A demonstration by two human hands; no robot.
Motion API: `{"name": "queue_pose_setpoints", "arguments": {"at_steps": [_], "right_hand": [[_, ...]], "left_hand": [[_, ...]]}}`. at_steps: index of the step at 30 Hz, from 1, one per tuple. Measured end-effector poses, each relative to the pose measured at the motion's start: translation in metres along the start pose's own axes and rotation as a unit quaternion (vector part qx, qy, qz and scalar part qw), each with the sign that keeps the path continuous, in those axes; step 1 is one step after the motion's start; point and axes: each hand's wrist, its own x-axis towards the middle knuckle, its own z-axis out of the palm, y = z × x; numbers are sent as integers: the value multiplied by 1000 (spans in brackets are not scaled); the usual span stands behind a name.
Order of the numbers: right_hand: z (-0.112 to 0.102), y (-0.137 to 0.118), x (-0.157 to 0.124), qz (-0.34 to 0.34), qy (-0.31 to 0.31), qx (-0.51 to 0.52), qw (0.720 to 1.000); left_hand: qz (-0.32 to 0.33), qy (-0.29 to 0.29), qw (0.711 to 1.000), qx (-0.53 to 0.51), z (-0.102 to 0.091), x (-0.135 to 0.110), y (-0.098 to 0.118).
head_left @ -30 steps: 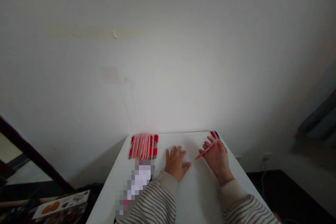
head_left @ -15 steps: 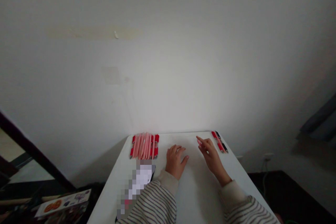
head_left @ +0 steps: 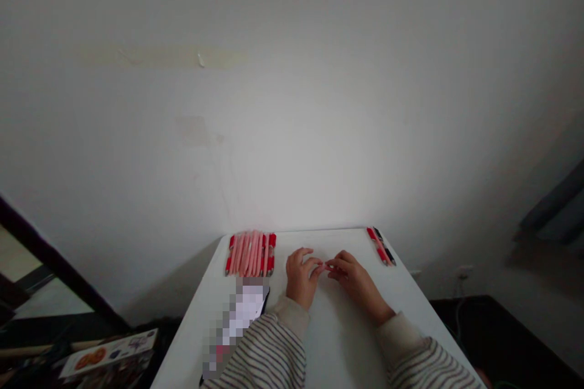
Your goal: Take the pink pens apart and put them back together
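Above the middle of the white table [head_left: 335, 340], my left hand [head_left: 301, 276] and my right hand [head_left: 353, 276] meet at the fingertips. Thumb and forefinger of each pinch a small pink piece [head_left: 325, 266], mostly covered by the fingers, so its exact kind cannot be made out. The other left fingers are loosely curled. To the left of my left hand lies a row of several pink and red pens [head_left: 250, 254], side by side. Beyond my right hand, at the right table edge, rest a red pen [head_left: 376, 246] and a black pen [head_left: 387, 248].
A dark-edged flat device with a pixelated screen [head_left: 244, 316] lies on the table by my left sleeve. The white wall [head_left: 292, 103] stands right behind the table. A printed box [head_left: 109, 352] sits low at the left, and a socket with a cord [head_left: 464, 271] is at the right.
My right hand has moved left, bringing its pink piece to my left hand. The left hand's thumb and forefinger have closed on it. The pens have stayed where they were.
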Motion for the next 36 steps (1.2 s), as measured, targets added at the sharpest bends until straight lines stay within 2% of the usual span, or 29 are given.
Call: {"name": "queue_pose_setpoints", "arguments": {"at_steps": [11, 17, 22, 30, 36], "right_hand": [[-11, 17, -7, 10, 4, -93, 996], [-23, 15, -13, 0, 14, -146, 989], [-23, 15, -13, -11, 10, -162, 987], [-22, 22, -17, 2, 11, -173, 985], [-23, 25, -20, 9, 22, -182, 983]], "left_hand": [[-41, 41, 998, 12, -5, 3, -6], [-59, 46, 997, 11, -8, 5, -6], [-66, 46, 997, 6, -7, 6, -6], [-78, 4, 996, 41, -8, 6, -7], [-96, -30, 990, 97, -9, 10, 3]]}}
